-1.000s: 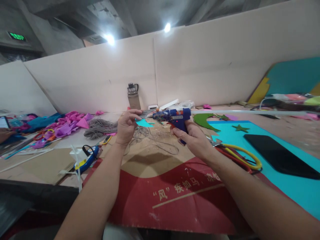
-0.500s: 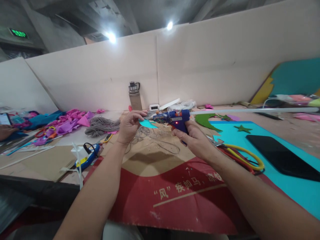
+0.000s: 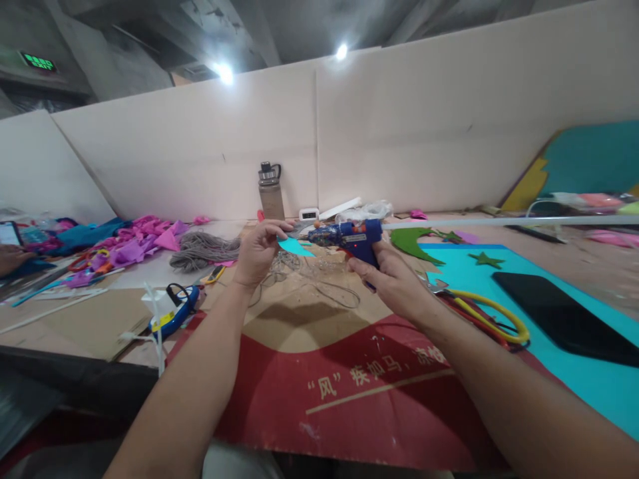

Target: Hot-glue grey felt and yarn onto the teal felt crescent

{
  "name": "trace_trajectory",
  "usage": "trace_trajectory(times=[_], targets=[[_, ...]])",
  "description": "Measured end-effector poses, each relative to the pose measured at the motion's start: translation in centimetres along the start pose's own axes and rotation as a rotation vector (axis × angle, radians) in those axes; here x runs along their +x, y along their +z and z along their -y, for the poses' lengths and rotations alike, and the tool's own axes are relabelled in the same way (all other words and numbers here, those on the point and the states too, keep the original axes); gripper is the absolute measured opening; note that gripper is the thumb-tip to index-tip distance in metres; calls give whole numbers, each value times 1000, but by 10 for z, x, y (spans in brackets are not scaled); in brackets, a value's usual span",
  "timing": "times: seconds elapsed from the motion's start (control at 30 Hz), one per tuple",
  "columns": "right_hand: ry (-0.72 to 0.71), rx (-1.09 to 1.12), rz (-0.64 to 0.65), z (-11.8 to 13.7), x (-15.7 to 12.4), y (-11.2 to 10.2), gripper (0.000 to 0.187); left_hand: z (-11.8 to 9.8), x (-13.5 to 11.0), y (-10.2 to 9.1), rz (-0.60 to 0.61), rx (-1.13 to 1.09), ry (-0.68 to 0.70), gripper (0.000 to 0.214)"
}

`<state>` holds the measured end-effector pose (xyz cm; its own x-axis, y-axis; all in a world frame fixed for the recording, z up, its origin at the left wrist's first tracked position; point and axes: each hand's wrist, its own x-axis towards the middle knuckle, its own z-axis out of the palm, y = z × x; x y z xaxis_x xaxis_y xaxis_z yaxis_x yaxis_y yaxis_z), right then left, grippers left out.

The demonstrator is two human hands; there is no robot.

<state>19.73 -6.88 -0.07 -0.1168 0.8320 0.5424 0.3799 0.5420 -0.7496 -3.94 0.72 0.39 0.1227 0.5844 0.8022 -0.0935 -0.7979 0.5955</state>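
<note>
My left hand [image 3: 257,253] pinches a small cyan felt piece [image 3: 295,247] above the table. A blue hot glue gun [image 3: 349,237] is gripped in my right hand [image 3: 392,279], its nozzle pointing left at the felt piece. A long white glue stick [image 3: 499,222] runs out of the gun's back to the right. Both hands hover over a brown and red cardboard sheet [image 3: 319,372].
Grey cord [image 3: 202,251] and pink felt scraps [image 3: 134,243] lie left. A second blue glue gun [image 3: 172,313] rests on cardboard at left. Yellow-handled scissors [image 3: 486,313], a cyan felt sheet [image 3: 589,372] and a black phone [image 3: 564,316] lie right. A water bottle [image 3: 270,193] stands by the back wall.
The hands and glue gun have hardly moved; the felt piece sits slightly closer to the nozzle. The view shifted a little.
</note>
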Motion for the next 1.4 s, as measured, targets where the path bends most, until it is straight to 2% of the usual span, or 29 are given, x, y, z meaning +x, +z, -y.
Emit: trace_trajectory(times=[0.23,0.43,0.8,1.03,1.13,1.2,1.3,1.4], targets=[[-10,12,-8,3,0,-1,19,3,-1,0,-9,3,-66,15],[11,24,5,1,-1,1,21,1,-1,1,2,41,-18,12],[-28,-14,4,4,0,-1,18,4,-2,-1,1,14,-12,10],[-14,0,-1,0,1,-3,19,5,2,-2,-16,-14,21,19],[72,124,5,-4,0,-1,21,5,1,-3,-11,-36,18,18],[131,310,4,-5,1,0,21,7,0,-3,-48,-63,-17,19],[203,617,-52,-1,4,1,23,11,0,-2,-191,-143,-151,25],[336,745,-179,-3,11,-1,21,13,1,-1,-361,-201,-265,33]])
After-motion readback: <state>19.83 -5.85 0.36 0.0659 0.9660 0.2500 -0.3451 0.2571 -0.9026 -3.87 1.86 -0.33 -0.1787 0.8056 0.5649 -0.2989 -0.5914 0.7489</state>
